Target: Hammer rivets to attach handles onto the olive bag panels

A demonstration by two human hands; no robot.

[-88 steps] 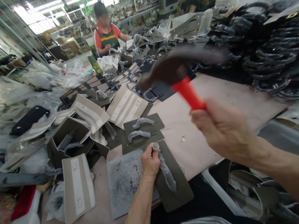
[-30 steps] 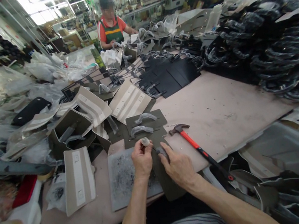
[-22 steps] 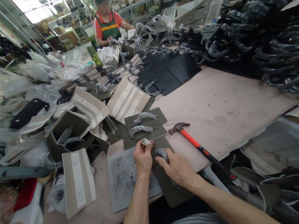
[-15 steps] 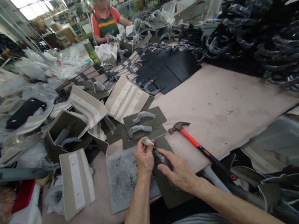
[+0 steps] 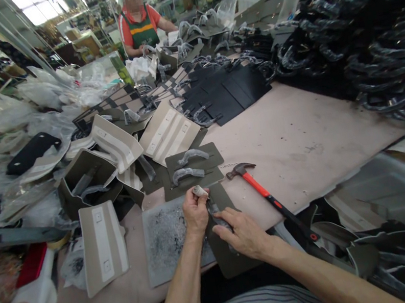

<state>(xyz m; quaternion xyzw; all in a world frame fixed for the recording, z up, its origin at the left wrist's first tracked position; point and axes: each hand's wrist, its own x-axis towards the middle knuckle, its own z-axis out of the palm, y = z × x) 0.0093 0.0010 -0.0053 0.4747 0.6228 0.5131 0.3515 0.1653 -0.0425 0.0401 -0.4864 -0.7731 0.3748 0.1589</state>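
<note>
My left hand (image 5: 196, 213) is closed around a small metal punch (image 5: 199, 191), held upright over the top of a dark olive panel (image 5: 231, 260) at the table's near edge. My right hand (image 5: 241, 232) rests on that panel with its fingers pressed on a plastic-wrapped handle (image 5: 214, 211) fixed to it. A scarred grey pad (image 5: 165, 240) lies under the panel's left side. A hammer (image 5: 266, 196) with a red and black handle lies on the table just right of my hands, untouched.
More olive panels with wrapped handles (image 5: 189, 166) lie beyond my hands, beige-lined pieces (image 5: 102, 246) to the left. Black panels (image 5: 226, 96) and a heap of black handles (image 5: 375, 45) fill the right. A person in a red shirt (image 5: 138, 22) works at the far end.
The hammer, swung in my right hand 2.9 s ago, now lies on the table. My right hand has come to the panel and slid slightly down the wrapped handle.
</note>
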